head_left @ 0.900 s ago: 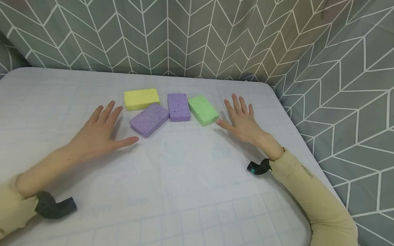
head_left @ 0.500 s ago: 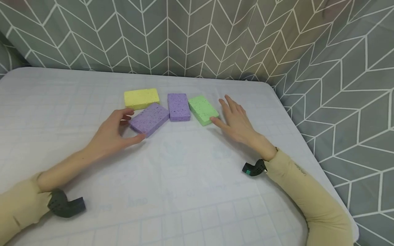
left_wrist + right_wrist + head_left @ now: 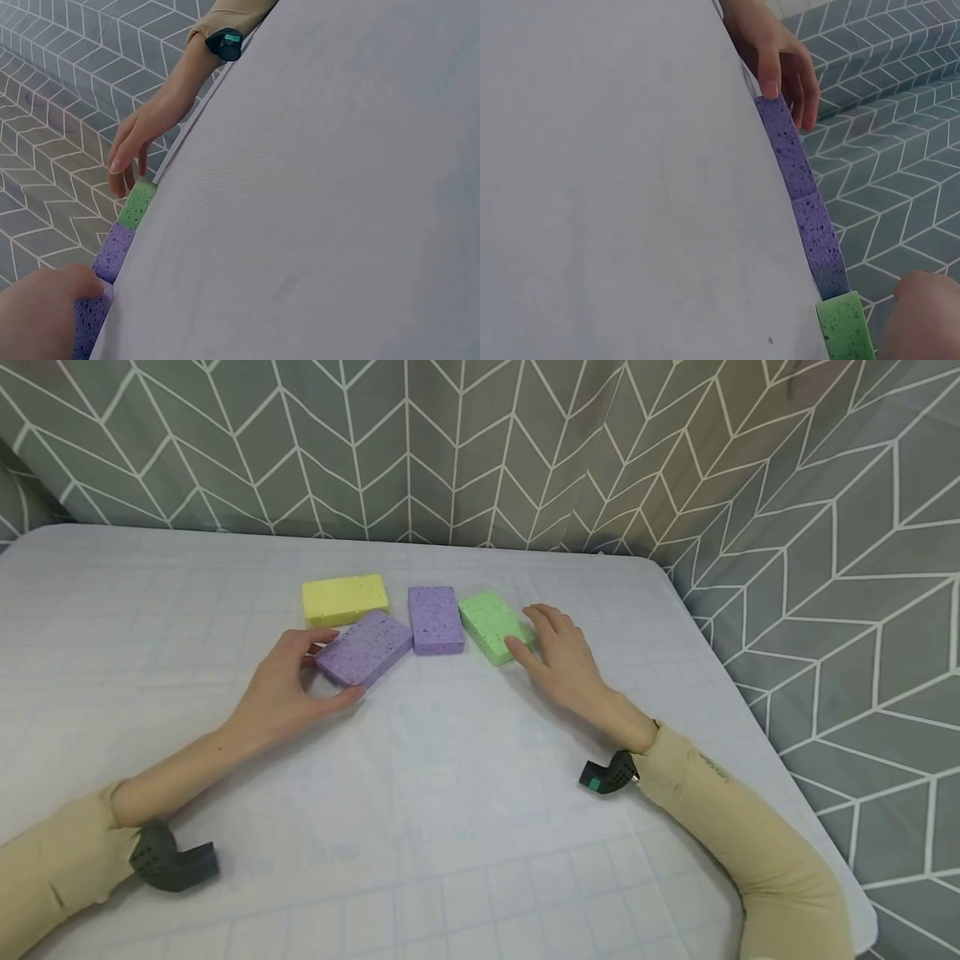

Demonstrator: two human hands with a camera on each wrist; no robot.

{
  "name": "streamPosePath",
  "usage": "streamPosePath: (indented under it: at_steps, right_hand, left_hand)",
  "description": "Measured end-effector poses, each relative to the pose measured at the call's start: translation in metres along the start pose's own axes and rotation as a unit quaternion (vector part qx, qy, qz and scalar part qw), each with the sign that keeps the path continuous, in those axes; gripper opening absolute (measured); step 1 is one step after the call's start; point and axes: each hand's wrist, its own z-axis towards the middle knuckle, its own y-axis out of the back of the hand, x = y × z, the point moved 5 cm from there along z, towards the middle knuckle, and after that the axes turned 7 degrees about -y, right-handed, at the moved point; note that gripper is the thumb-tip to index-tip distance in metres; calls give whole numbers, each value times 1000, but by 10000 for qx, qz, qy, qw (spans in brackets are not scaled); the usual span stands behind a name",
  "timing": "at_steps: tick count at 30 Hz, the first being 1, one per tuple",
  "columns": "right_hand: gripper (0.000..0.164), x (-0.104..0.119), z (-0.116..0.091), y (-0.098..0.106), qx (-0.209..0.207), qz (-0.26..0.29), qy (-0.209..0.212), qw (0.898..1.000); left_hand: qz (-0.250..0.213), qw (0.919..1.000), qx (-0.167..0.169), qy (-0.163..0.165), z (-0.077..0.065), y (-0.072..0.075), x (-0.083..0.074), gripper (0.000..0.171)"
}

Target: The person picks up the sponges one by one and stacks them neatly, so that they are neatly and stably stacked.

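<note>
My left hand (image 3: 281, 681) holds the near purple sponge (image 3: 365, 647) by its left end, fingers curled behind it and thumb along its front edge. In the right wrist view that thumb lies right at the end of the purple sponge (image 3: 787, 150). A second purple sponge (image 3: 436, 620) lies against its right corner. My right hand (image 3: 566, 668) hovers by the green sponge (image 3: 491, 625), fingers loosely bent past its right side and thumb over its near corner. Seen from the left wrist, this hand (image 3: 154, 116) hangs above the green sponge (image 3: 137, 204).
A yellow sponge (image 3: 345, 600) lies behind the near purple one. All the sponges rest on a table with a white cloth (image 3: 450, 793), whose far edge runs along a grey patterned curtain (image 3: 390, 452). Each sleeve carries a dark wrist camera (image 3: 172, 860).
My left hand has moved right, its spread fingers closing around the near purple sponge. The right hand has shifted left toward the green sponge, its fingers bending. The sponges have stayed in place.
</note>
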Motion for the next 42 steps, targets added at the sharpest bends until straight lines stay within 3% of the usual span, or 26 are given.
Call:
streamPosePath:
  at_steps: [8, 23, 42]
  right_hand:
    - [49, 14, 1, -5, -859, 508, 491, 9938]
    - [35, 25, -1, -8, -1616, 963, 1216, 9746]
    - [29, 45, -5, -20, -1411, 1128, 2027, 9624]
  left_hand:
    - [143, 9998, -85, -91, -1, 0, 1, 70]
    - [215, 9994, -144, -210, 1, -1, 0, 69]
    - [119, 9997, -175, 116, 1, 2, 4, 69]
